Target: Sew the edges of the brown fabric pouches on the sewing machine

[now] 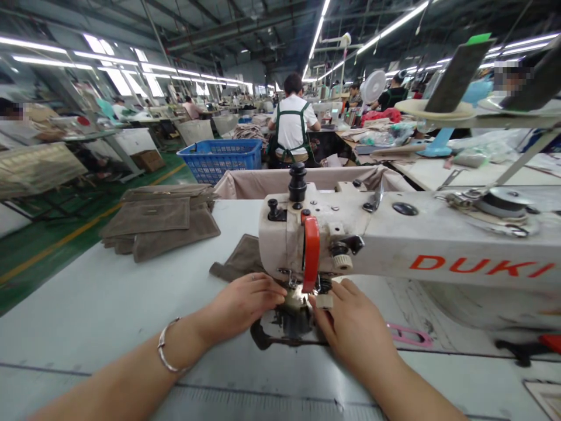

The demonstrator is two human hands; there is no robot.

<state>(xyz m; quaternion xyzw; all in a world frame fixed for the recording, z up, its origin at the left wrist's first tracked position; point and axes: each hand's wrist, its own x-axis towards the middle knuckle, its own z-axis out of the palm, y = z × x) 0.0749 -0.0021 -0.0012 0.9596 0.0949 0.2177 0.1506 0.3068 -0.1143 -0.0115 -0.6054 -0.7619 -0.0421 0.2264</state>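
A brown fabric piece (240, 257) lies under the head of a white sewing machine (390, 234) and runs to the lit needle area. My left hand (249, 304), a silver bangle at its wrist, presses its closed fingers on the fabric's near edge, left of the needle. On the other side my right hand (357, 321) is curled by the presser foot, its thumb and index finger at the fabric. Part of its grip is hidden behind a small metal block (324, 302). An orange lever guard (311, 254) hangs in front of the needle bar.
Stacked brown fabric pieces (153, 219) lie on the table's left. A pink plastic piece (409, 335) rests under the machine arm. Behind stand a cloth-lined bin (258, 181) and a blue basket (219, 155). Thread cones (458, 76) stand at right. A person (293, 123) sits ahead, back turned.
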